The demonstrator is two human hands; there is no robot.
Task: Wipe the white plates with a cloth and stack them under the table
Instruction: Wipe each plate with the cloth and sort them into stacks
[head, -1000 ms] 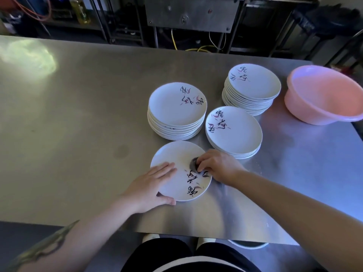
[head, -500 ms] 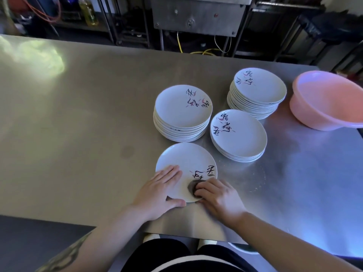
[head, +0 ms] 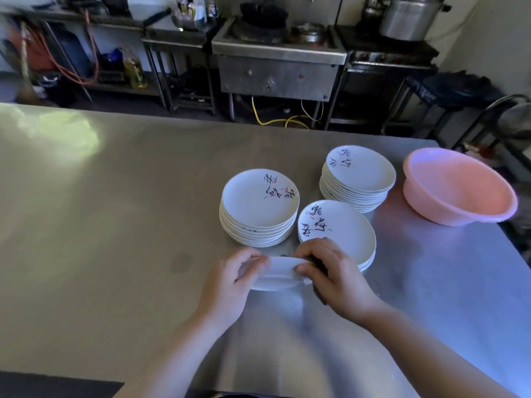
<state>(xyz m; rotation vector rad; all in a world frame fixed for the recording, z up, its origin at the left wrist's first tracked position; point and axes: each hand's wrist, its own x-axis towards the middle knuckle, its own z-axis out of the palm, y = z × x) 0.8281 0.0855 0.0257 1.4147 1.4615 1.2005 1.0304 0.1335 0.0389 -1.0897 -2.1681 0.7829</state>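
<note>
Table [head: 115, 254]: steel top filling most of the view, with a pale patch of light at 10 o'clock.
Cooker [head: 277, 53]: steel unit beyond the far edge at 12 o'clock, a yellow hose [head: 275, 120] looped beneath it.
Big pot [head: 409, 17]: grey metal, on the counter at 1 o'clock.
Basin [head: 457, 188]: pink plastic, at 3 o'clock on the table, just beside the far stack.
Far stack [head: 359, 179]: white plates with black and pink brushwork, at 2 o'clock from the hands, the tallest of the 3 stacks.
Left stack [head: 258, 208]: same plates, at 12 o'clock from the hands, near the low stack.
Low stack [head: 339, 234]: a few plates only, at 1 o'clock; its near edge is hidden behind the right hand.
Held plate [head: 277, 277]: 1 white plate, tilted with its underside toward the camera, between both hands, near the table's front edge; whether it touches the top I cannot tell.
Left hand [head: 230, 285]: fingers curled round the plate's left rim.
Right hand [head: 333, 274]: thumb and fingers clasp the plate's right rim, with the cloth under the palm.
Cloth [head: 319, 261]: dark, mostly hidden, pressed between right hand and plate.
</note>
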